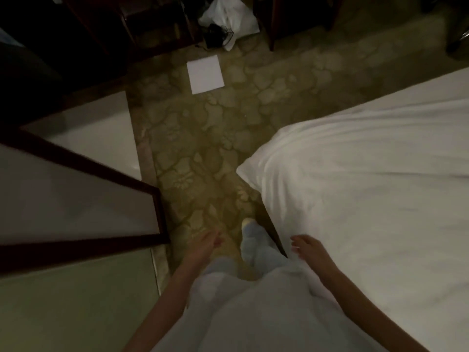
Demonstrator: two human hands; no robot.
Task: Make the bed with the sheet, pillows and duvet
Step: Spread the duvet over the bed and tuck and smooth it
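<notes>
A bed fills the right side, covered by a white sheet (pixel 396 224). On it lies a white pillow or bunched duvet (pixel 342 158), its corner hanging over the bed's left edge. My left hand (pixel 205 246) hangs over the carpet with relaxed fingers, holding nothing. My right hand (pixel 308 248) hovers at the bed's near edge, fingers loosely spread and empty. Whether it touches the sheet I cannot tell. My light trousers and one socked foot (pixel 250 232) show between the hands.
A patterned carpet aisle (pixel 203 138) runs ahead between the bed and a dark-framed door or panel (pixel 83 171) on the left. A white paper sheet (pixel 205 74) lies on the carpet. Farther back sit a white plastic bag (pixel 228 19), a dark corded object (pixel 215 35) and dark furniture legs.
</notes>
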